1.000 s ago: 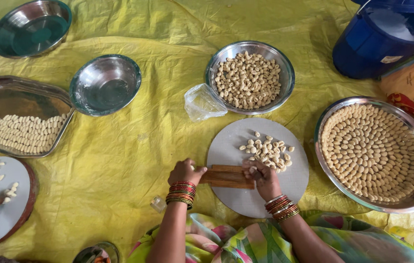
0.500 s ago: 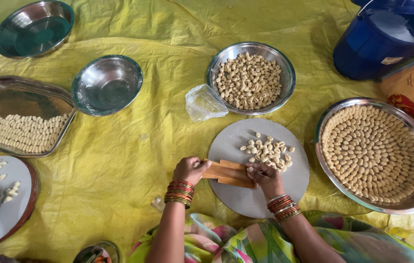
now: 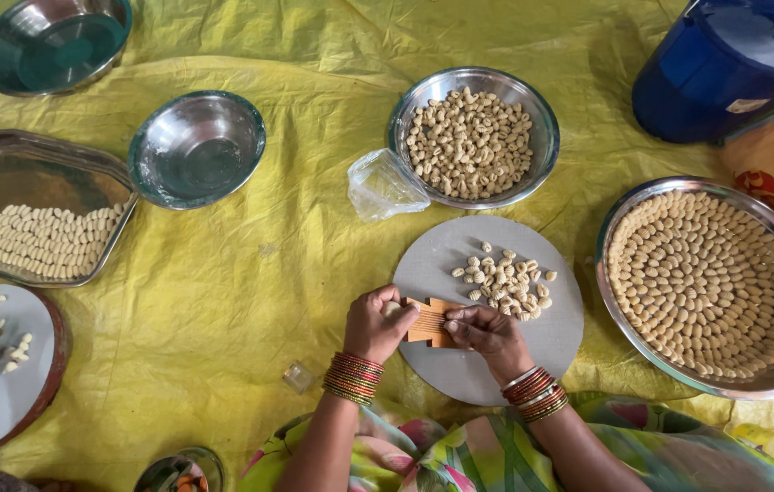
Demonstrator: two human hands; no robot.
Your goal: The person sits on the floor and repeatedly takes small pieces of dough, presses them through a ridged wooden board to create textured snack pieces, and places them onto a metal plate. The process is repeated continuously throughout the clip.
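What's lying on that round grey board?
On the round grey board: a pile of small shaped dough pieces and a ridged wooden block. Both hands cover what's beneath them.

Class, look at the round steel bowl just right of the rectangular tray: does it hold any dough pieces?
No, the round steel bowl is bare inside, while the rectangular tray beside it holds rows of pale pieces.

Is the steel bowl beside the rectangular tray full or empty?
Empty: the bowl shows only bare shiny metal inside, unlike the tray with its rows of pale pieces.
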